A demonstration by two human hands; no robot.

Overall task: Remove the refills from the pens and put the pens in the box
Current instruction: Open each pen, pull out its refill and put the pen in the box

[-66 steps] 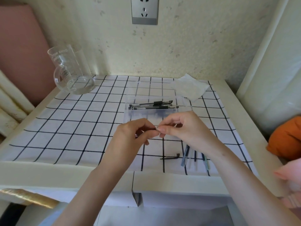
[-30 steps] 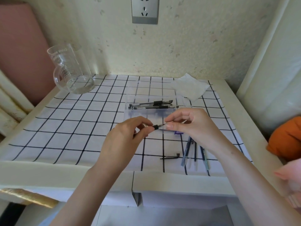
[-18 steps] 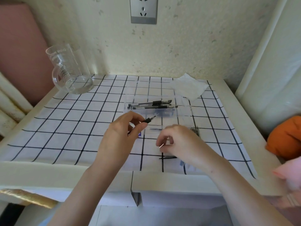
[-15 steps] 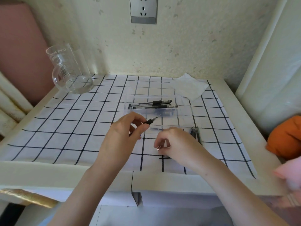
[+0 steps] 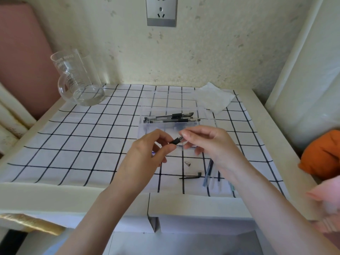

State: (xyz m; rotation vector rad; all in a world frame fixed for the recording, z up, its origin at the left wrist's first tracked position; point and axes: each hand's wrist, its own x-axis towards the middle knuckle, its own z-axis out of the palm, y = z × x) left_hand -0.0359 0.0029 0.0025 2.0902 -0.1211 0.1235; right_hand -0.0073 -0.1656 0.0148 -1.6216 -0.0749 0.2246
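Pen (image 5: 176, 140) sits pinched in our left hand (image 5: 147, 153) near the table's centre, while our right hand (image 5: 207, 142) grips its tip at 2 o'clock, presumably to draw out the refill.

Bright, soft daylight; wide-angle bending at edges.
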